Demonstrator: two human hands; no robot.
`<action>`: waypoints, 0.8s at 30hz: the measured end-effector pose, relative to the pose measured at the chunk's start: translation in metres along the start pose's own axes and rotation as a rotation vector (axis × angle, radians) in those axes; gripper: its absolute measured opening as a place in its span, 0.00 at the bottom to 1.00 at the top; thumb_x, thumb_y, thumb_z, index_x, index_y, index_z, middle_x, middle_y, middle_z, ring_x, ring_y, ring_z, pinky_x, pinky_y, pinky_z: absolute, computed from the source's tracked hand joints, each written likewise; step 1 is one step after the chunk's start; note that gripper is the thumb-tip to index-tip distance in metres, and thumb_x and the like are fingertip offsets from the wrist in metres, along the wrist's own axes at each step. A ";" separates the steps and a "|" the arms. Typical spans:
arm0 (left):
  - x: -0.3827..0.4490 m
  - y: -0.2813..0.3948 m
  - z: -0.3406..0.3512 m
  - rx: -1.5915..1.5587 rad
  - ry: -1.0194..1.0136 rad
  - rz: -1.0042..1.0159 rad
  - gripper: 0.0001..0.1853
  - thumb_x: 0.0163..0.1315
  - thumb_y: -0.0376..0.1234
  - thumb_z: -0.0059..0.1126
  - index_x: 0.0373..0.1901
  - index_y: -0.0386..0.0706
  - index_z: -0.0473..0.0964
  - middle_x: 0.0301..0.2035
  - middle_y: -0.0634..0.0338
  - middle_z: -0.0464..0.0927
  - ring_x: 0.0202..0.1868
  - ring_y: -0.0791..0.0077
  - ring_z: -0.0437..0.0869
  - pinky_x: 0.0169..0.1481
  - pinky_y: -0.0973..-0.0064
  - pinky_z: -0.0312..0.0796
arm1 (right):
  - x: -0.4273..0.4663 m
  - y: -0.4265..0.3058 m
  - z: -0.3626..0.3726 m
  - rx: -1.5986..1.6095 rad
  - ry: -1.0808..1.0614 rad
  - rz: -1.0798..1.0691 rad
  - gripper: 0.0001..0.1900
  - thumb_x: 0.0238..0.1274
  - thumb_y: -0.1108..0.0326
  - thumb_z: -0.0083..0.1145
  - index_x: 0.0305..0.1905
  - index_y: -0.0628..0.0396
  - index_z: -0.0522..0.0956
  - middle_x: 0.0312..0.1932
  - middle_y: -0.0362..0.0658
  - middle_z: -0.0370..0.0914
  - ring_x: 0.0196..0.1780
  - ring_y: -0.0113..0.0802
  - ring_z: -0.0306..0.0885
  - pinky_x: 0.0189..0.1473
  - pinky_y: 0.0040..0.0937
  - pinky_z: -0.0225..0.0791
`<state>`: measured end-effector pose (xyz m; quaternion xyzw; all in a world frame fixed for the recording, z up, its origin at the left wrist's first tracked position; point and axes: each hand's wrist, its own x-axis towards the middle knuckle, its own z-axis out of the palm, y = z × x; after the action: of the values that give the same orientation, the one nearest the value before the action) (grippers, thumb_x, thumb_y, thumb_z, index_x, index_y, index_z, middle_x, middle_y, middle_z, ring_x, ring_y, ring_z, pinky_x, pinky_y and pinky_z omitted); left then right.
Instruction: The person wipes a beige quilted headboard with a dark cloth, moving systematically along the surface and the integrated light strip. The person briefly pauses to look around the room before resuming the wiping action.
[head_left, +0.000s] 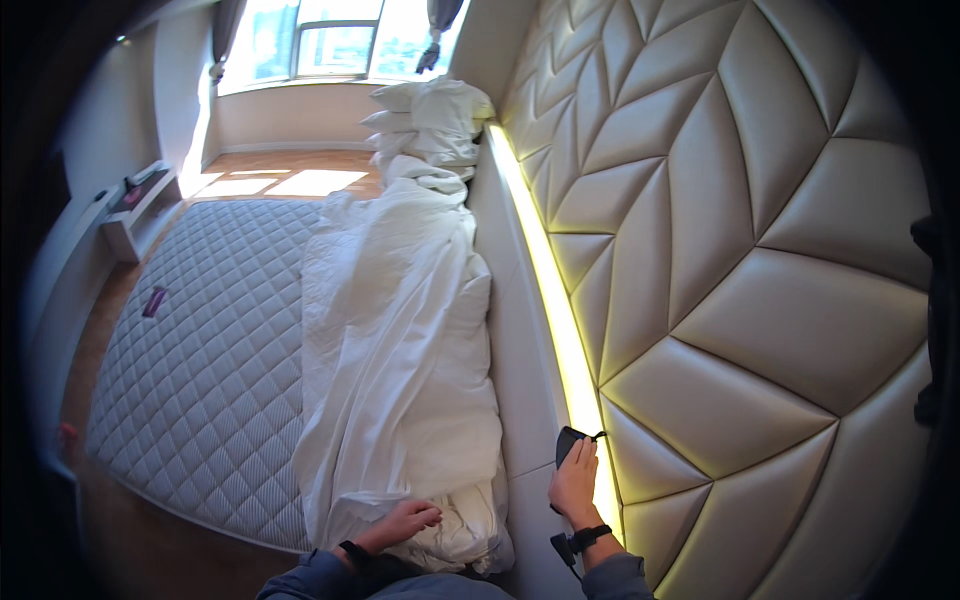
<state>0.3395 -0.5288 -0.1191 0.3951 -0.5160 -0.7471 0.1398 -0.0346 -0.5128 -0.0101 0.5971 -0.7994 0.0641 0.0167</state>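
My right hand (576, 484) reaches forward over the lit ledge of the headboard (559, 330), its fingers on a black object (571, 444) that has a small dark loop or cord. What exactly the object is, I cannot tell. My left hand (412, 519) hovers over or rests on the near end of the white bedding (405, 360), with its fingers partly curled and no object visible in it. The bedding lies bunched lengthwise along the headboard, on a quilted mattress (217, 360).
White pillows (431, 120) are stacked beyond the bedding, below the window (337, 45). A padded beige wall panel (720, 225) rises on the right. A small purple packet (154, 302) lies on the mattress. A low shelf unit (142, 214) stands at the far left.
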 end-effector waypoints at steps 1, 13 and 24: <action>-0.010 -0.006 0.003 -0.002 0.065 -0.019 0.22 0.83 0.46 0.56 0.62 0.37 0.82 0.53 0.57 0.90 0.53 0.72 0.89 0.56 0.72 0.80 | 0.010 0.001 0.003 0.005 0.010 -0.010 0.43 0.65 0.71 0.58 0.79 0.80 0.52 0.84 0.74 0.49 0.86 0.75 0.47 0.86 0.66 0.44; -0.150 -0.083 0.063 0.057 0.473 -0.058 0.19 0.83 0.41 0.58 0.60 0.35 0.83 0.49 0.58 0.89 0.50 0.75 0.87 0.57 0.73 0.79 | 0.151 -0.017 0.040 -0.019 0.309 -0.114 0.25 0.72 0.74 0.46 0.70 0.76 0.68 0.73 0.69 0.68 0.78 0.67 0.63 0.76 0.60 0.61; -0.177 -0.073 0.090 -0.021 0.575 -0.050 0.19 0.82 0.40 0.59 0.62 0.35 0.82 0.47 0.62 0.87 0.49 0.77 0.85 0.56 0.74 0.78 | 0.162 -0.016 0.042 -0.043 0.099 -0.008 0.37 0.67 0.72 0.57 0.77 0.76 0.59 0.81 0.68 0.57 0.86 0.69 0.52 0.85 0.61 0.50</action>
<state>0.4023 -0.3288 -0.0909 0.6018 -0.4376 -0.6129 0.2660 -0.0632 -0.6768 -0.0341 0.5958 -0.7965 0.0762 0.0692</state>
